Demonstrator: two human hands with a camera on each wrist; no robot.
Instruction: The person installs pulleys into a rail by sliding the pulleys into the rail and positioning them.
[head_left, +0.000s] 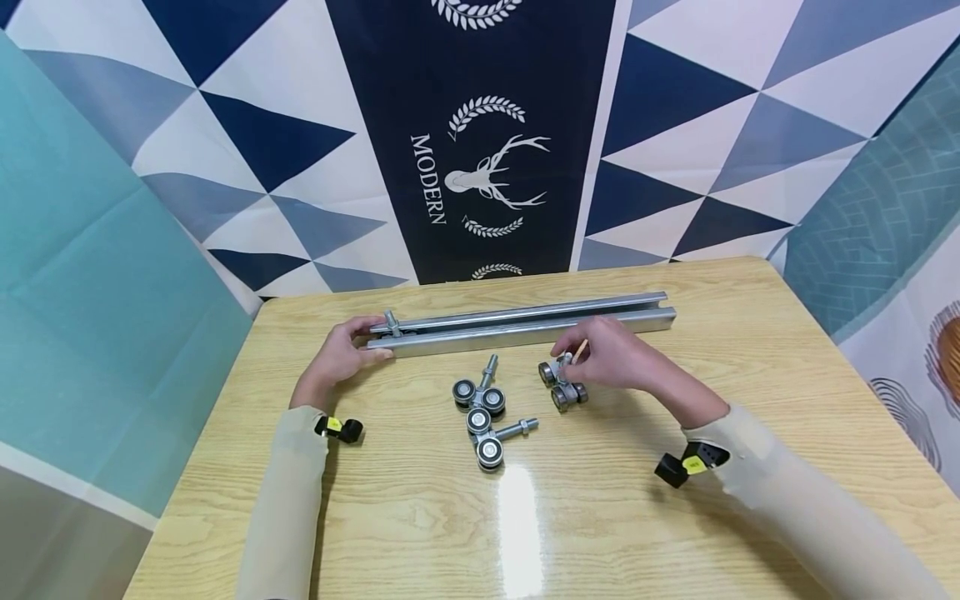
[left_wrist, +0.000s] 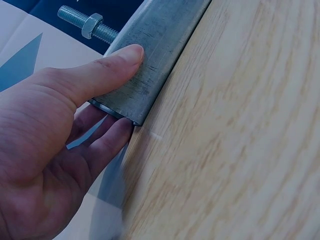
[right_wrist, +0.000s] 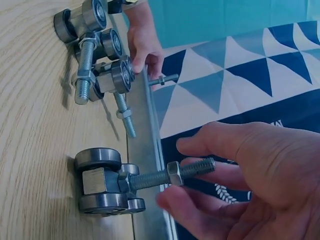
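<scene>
A steel channel rail (head_left: 480, 338) lies along the back of the table, its slot facing up. My left hand (head_left: 347, 352) grips its left end, thumb (left_wrist: 117, 65) on the side wall and fingers at the end. Beside that hand, a threaded bolt with a nut (left_wrist: 92, 26) sticks up from the slot; what carries it is mostly hidden inside. My right hand (head_left: 611, 354) is around the upright bolt of a roller trolley (right_wrist: 102, 182), which stands on its wheels in front of the rail. In the right wrist view, the thumb and fingers are spread about the bolt, with a gap on one side.
Two more roller trolleys lie on their sides mid-table, one (head_left: 480, 398) with its bolt pointing away, the other (head_left: 487, 440) with its bolt to the right. Behind the wooden table (head_left: 405, 517) hangs a patterned cloth (head_left: 480, 225). Each wrist wears a small black camera.
</scene>
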